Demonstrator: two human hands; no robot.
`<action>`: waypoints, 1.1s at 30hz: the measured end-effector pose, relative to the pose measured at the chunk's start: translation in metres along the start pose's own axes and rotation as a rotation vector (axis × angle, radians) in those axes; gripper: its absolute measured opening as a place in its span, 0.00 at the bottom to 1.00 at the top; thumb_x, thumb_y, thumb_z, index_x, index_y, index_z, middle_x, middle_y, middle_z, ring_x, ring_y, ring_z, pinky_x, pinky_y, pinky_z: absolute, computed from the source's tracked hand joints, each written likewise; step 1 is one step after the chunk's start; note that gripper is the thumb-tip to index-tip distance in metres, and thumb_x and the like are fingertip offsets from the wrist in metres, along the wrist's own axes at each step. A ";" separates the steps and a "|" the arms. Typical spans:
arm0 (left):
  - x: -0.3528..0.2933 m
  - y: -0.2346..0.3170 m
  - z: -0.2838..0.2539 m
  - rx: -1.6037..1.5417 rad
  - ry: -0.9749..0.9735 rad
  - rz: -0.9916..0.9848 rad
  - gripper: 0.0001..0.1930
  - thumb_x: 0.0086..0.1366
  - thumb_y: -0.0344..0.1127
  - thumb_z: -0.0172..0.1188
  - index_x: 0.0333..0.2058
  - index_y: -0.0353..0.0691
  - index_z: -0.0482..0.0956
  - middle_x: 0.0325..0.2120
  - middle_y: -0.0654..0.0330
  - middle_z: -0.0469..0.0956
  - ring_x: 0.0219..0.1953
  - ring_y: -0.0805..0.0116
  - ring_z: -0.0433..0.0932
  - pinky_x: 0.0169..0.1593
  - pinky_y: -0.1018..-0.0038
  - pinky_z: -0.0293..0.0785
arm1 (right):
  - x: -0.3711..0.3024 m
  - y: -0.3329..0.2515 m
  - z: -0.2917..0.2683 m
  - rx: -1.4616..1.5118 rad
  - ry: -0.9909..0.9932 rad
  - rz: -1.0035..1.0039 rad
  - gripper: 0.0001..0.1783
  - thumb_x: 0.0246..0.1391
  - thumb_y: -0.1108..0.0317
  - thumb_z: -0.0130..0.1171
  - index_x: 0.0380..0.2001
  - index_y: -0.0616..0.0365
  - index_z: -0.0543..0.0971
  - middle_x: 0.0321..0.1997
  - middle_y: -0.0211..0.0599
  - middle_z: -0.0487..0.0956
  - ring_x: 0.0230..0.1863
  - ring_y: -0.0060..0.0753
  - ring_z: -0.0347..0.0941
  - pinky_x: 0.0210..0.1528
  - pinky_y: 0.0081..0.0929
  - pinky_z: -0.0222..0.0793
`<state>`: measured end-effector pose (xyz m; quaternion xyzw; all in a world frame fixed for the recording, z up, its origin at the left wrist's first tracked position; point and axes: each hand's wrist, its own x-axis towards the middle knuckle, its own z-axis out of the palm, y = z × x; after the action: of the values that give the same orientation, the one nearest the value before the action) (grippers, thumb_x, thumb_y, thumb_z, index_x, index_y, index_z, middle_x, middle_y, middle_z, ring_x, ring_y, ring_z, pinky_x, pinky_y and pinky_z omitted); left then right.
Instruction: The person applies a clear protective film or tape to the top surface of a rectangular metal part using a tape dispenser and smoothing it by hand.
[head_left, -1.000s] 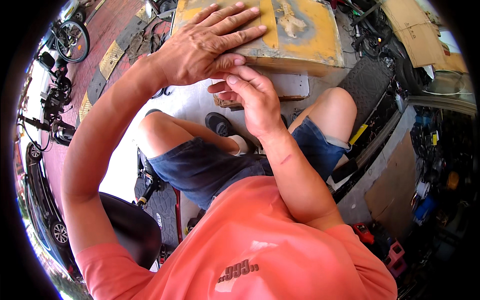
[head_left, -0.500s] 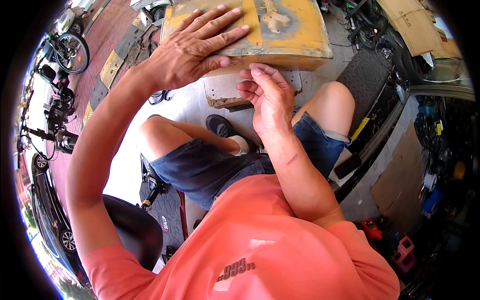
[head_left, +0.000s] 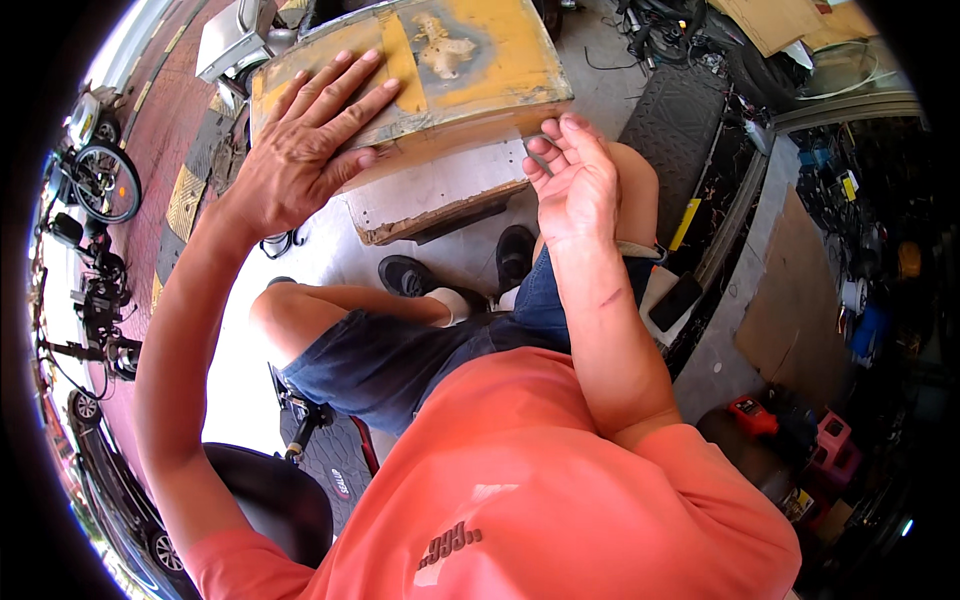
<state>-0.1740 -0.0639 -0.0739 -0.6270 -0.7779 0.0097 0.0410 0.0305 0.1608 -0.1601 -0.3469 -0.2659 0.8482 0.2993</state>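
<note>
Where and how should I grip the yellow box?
Probably by its left and right side walls, palms coming in from outside: the yellow box is broad and flat-topped, and no handle shows. The left hand lies flat on top; the right hand is by the near right corner.

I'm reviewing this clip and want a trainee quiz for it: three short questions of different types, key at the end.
1. Multiple choice: how does the bare left hand meet the worn yellow-and-grey rectangular box?
a) clenched in a fist
b) flat, with fingers spread
c) on its edge, fingers together

2. True or false: the bare right hand lies palm down on top of the box.

3. Count: how many dark rounded shoes show below the box?

Key:
1. b
2. False; its fingers are curled near a front corner of the box, and its palm side faces the camera.
3. Two
</note>
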 end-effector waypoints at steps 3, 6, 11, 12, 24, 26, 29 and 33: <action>0.000 -0.002 0.003 -0.035 0.027 -0.004 0.36 0.79 0.62 0.48 0.79 0.62 0.57 0.82 0.61 0.49 0.83 0.55 0.45 0.83 0.51 0.38 | 0.001 0.001 0.001 0.029 -0.023 0.019 0.10 0.64 0.66 0.66 0.47 0.50 0.80 0.42 0.28 0.82 0.41 0.27 0.78 0.44 0.32 0.74; 0.002 -0.002 0.002 -0.030 0.029 0.000 0.35 0.79 0.63 0.47 0.79 0.61 0.58 0.82 0.60 0.49 0.83 0.54 0.46 0.82 0.50 0.39 | 0.001 0.000 0.000 0.045 -0.050 0.000 0.10 0.63 0.65 0.69 0.46 0.48 0.81 0.42 0.26 0.82 0.41 0.25 0.77 0.44 0.30 0.73; 0.000 -0.001 0.001 -0.011 0.024 -0.001 0.36 0.79 0.63 0.46 0.79 0.58 0.60 0.81 0.59 0.50 0.83 0.53 0.46 0.82 0.51 0.39 | 0.001 0.001 0.004 -0.017 -0.046 -0.030 0.12 0.60 0.64 0.75 0.43 0.47 0.81 0.39 0.22 0.82 0.39 0.22 0.77 0.44 0.26 0.72; 0.001 -0.001 0.000 -0.007 0.018 0.000 0.36 0.79 0.64 0.45 0.79 0.56 0.60 0.81 0.57 0.51 0.83 0.51 0.46 0.82 0.51 0.39 | 0.003 0.001 0.005 -0.027 -0.037 -0.030 0.13 0.60 0.64 0.76 0.43 0.47 0.81 0.38 0.22 0.82 0.39 0.21 0.77 0.44 0.25 0.72; 0.002 0.001 -0.002 -0.002 0.026 0.003 0.37 0.78 0.64 0.47 0.77 0.52 0.63 0.80 0.55 0.54 0.82 0.49 0.50 0.81 0.52 0.43 | 0.025 -0.004 -0.008 -0.215 -0.152 -0.301 0.08 0.59 0.73 0.74 0.35 0.57 0.82 0.34 0.32 0.85 0.37 0.24 0.80 0.46 0.22 0.71; 0.005 0.003 -0.005 -0.039 0.055 -0.013 0.36 0.77 0.64 0.50 0.75 0.50 0.66 0.78 0.55 0.58 0.80 0.48 0.54 0.79 0.52 0.48 | 0.025 -0.001 -0.007 -0.209 -0.161 -0.343 0.07 0.59 0.75 0.73 0.35 0.59 0.81 0.33 0.32 0.85 0.36 0.23 0.79 0.46 0.22 0.72; 0.015 0.012 -0.010 -0.078 0.097 -0.060 0.34 0.75 0.63 0.56 0.70 0.48 0.72 0.74 0.54 0.65 0.75 0.48 0.63 0.75 0.51 0.57 | 0.030 0.000 -0.009 -0.232 -0.174 -0.397 0.07 0.60 0.76 0.72 0.35 0.59 0.81 0.32 0.30 0.83 0.35 0.21 0.77 0.45 0.21 0.71; 0.018 0.012 -0.003 -0.036 0.185 -0.044 0.34 0.70 0.62 0.63 0.66 0.47 0.75 0.70 0.55 0.69 0.70 0.50 0.68 0.70 0.53 0.63 | 0.036 0.001 -0.017 -0.293 -0.175 -0.443 0.08 0.60 0.74 0.73 0.34 0.58 0.81 0.31 0.24 0.80 0.34 0.17 0.73 0.44 0.17 0.68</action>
<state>-0.1656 -0.0434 -0.0709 -0.6087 -0.7844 -0.0632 0.1016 0.0218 0.1894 -0.1864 -0.2452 -0.4800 0.7412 0.4002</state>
